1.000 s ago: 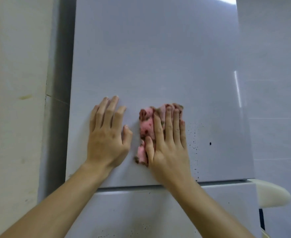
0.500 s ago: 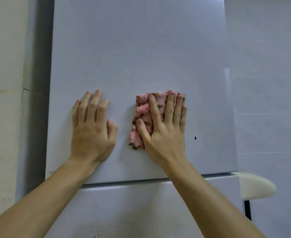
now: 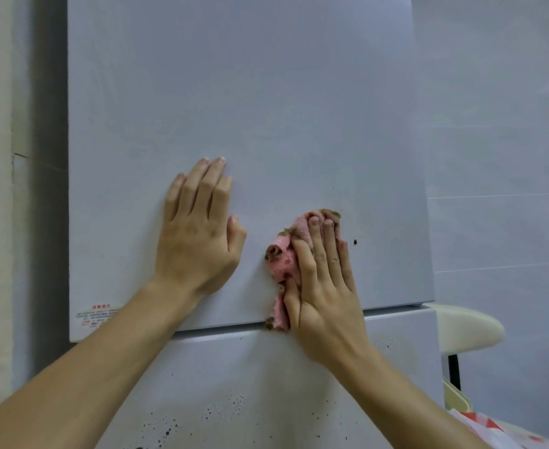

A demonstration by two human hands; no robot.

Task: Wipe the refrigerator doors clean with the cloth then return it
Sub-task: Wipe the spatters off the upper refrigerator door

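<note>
Pressing a pink, brown-blotched cloth (image 3: 282, 257) against the refrigerator's upper door (image 3: 234, 92), the right hand (image 3: 326, 286) lies flat over it in the door's lower right part. Its grip is released rather than clenched: the fingers run nearly straight across the bunched fabric, and the thumb rests along the cloth's lower strip. The cloth bulges out to the left of and above the fingertips. Its bottom end reaches the seam where the upper door meets the lower door (image 3: 266, 377).

The left hand (image 3: 198, 234) is spread on the bare upper door, left of the cloth and apart from it. Its palm is flat, the fingers straight and close together, the thumb out to the side. Its grip is released too and holds nothing.

A single dark speck (image 3: 355, 242) sits on the upper door just right of the right hand's little finger. Finer dark speckles (image 3: 169, 427) scatter over the lower door between the forearms. A small sticker (image 3: 99, 315) with red print sits in the upper door's lower left corner. Right of the refrigerator, a cream rounded seat (image 3: 467, 328) on a dark post stands before a pale tiled wall (image 3: 499, 124).
</note>
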